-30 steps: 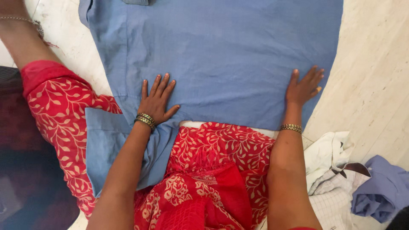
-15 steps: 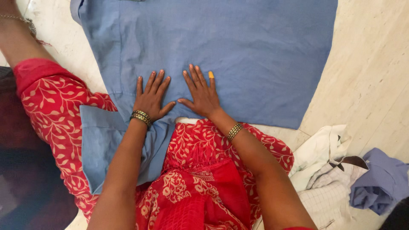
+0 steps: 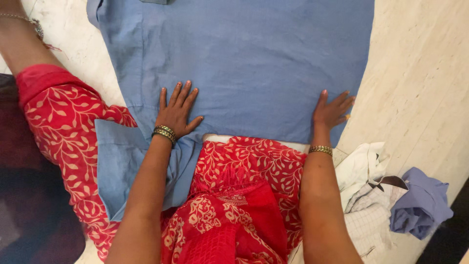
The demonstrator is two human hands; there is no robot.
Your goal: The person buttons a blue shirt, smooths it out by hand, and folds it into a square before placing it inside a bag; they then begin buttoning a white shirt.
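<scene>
Shirt: a blue shirt (image 3: 244, 63) is spread flat on the pale floor (image 3: 420, 73), directly in front of the red dress (image 3: 244, 195) worn by the seated person; its near hem lies against the dress.
Left hand: the left hand (image 3: 177, 111) is pressed flat on the shirt near its near-left part, fingers spread apart; nothing is gripped.
Right hand: the right hand (image 3: 331, 110) is laid flat at the shirt's near-right corner, fingers apart, with the fingertips at or just past the cloth's edge; nothing is clasped.
Sleeve: a blue sleeve (image 3: 117, 166) is draped off the shirt's near-left side, over the dress and the left leg.
Pile: a heap of white, checked and lilac clothes (image 3: 391, 195) lies to the right of the shirt, beside the right arm.
Risk, corner: the near-right corner could be dragged or folded under, since the right hand is placed so close to the edge that little cloth is held down.
Risk, creases: wrinkles could be pushed into the middle of the shirt if the two flat palms are slid unevenly, because the cloth between them is loose.
Risk, sleeve: the shirt could be pulled askew by the sleeve, which is caught on the leg and would tug if the leg shifts.
Risk, pile: the near-right hem could be tangled with the pile if the shirt is moved rightward.
</scene>
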